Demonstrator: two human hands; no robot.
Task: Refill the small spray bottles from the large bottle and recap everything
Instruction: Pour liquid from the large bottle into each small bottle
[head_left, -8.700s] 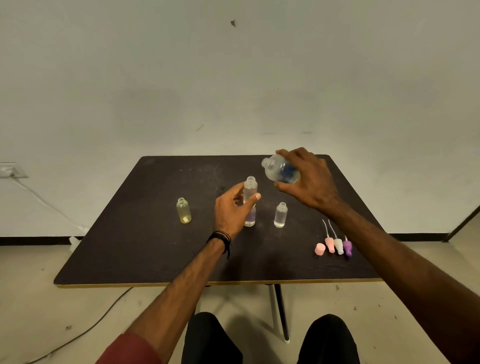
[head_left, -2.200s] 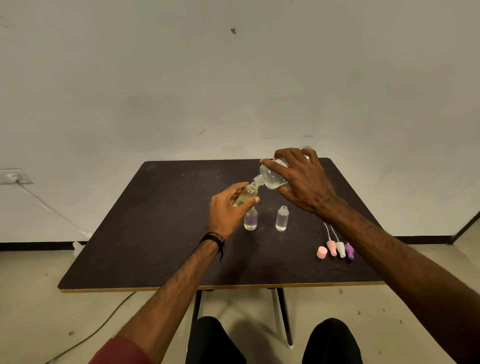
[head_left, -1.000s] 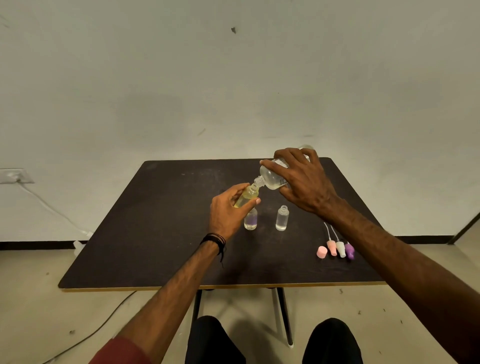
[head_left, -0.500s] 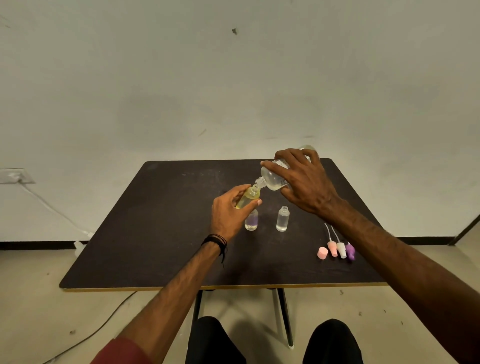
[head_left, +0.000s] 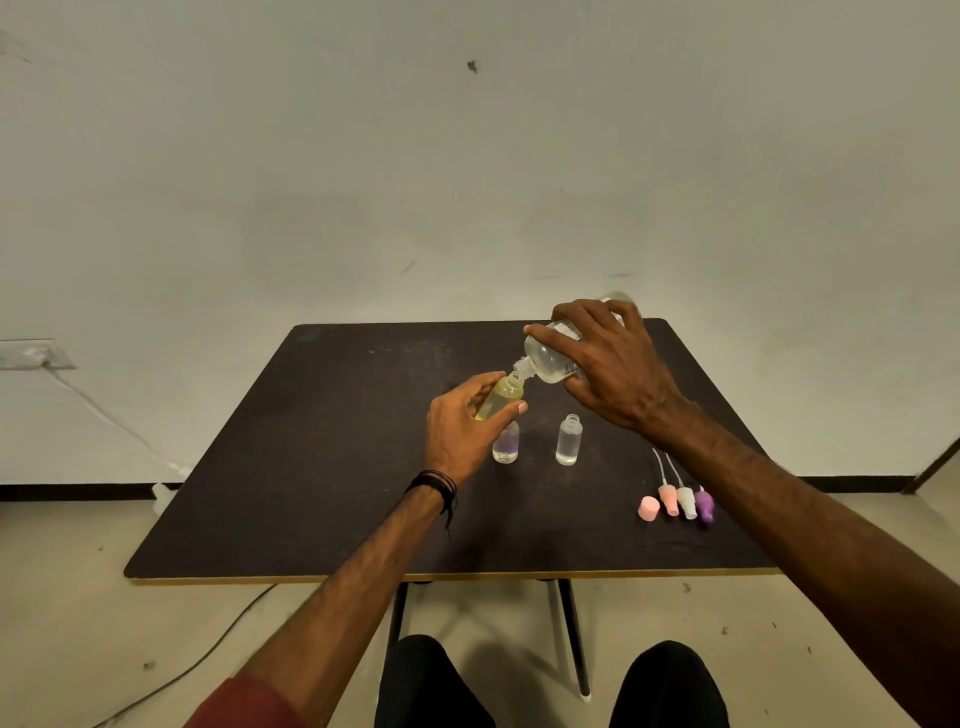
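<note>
Two mouths meet, I think: right hand (head_left: 613, 371) grips tilted large bottle (head_left: 550, 358) just above left hand (head_left: 460, 428)'s yellow spray bottle (head_left: 498, 399).

A dark table (head_left: 311, 467) stands before a pale wall (head_left: 467, 182).

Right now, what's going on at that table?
Left hand holds yellow bottle. Right hand tips large bottle onto its mouth. Nothing in the way.
</note>
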